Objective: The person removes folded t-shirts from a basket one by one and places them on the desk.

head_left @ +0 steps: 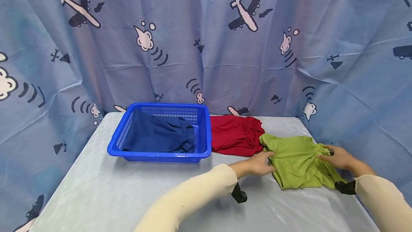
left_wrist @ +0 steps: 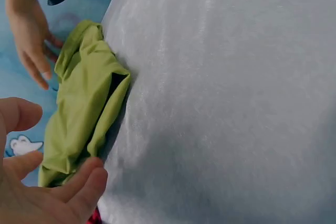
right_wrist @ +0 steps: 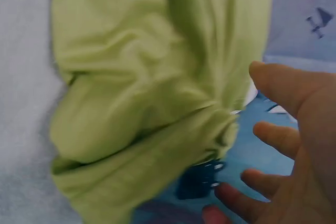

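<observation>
Flanking the green cloth [head_left: 299,165] lying lengthwise between, with left fingers [left_wrist: 90,191] and right fingers [right_wrist: 278,139] spread apart, gripping nothing, at opposite ends

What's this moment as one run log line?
left hand: by left edge of rumpled lime-green cloth; right hand: by its right edge; contact: unclear; rumpled red cloth: right of rectangular blue plastic basket; navy cloth: inside basket

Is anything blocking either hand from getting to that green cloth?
Nothing visible: the left hand and right hand are at opposite sides of the green cloth. The red cloth lies beyond the left hand, not in between.
</observation>
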`<move>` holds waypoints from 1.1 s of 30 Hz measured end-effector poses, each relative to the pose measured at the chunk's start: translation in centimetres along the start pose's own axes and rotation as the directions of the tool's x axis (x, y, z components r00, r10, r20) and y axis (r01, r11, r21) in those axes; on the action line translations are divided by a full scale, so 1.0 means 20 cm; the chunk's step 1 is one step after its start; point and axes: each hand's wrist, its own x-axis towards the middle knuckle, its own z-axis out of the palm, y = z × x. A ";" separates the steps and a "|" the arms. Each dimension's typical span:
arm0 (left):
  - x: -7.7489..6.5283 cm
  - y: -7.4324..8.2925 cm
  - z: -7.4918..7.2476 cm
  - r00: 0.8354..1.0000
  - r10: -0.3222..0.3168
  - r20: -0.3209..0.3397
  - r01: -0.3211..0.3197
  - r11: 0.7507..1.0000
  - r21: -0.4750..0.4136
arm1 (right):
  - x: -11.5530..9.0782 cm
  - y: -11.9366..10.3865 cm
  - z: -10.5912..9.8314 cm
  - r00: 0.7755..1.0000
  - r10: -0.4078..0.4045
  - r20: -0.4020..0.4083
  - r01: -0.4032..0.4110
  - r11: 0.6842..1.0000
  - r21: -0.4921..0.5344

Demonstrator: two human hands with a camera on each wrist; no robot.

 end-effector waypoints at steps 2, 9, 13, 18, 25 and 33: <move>-0.03 0.00 -0.02 1.000 0.019 0.008 -0.020 0.999 0.032 | -0.02 -0.04 -0.02 1.000 -0.026 0.000 0.026 1.000 0.009; -0.15 0.00 -0.10 0.991 0.127 0.052 -0.132 0.986 0.102 | -0.05 -0.24 -0.05 0.987 -0.158 -0.023 0.159 0.986 0.052; -0.22 0.00 -0.15 0.985 0.160 0.068 -0.166 0.983 0.082 | -0.06 -0.35 -0.04 0.971 -0.237 -0.024 0.238 0.967 0.093; -0.32 -0.03 -0.22 0.983 0.171 0.063 -0.175 0.983 0.064 | -0.07 -0.51 -0.03 0.943 -0.331 -0.045 0.334 0.930 0.152; -0.43 -0.12 -0.33 0.986 0.169 0.015 -0.169 0.986 0.015 | -0.05 -0.70 0.00 0.906 -0.419 -0.065 0.424 0.892 0.158; -0.57 -0.21 -0.43 0.991 0.130 -0.017 -0.130 0.988 -0.077 | -0.06 -0.82 0.04 0.880 -0.469 -0.077 0.474 0.855 0.209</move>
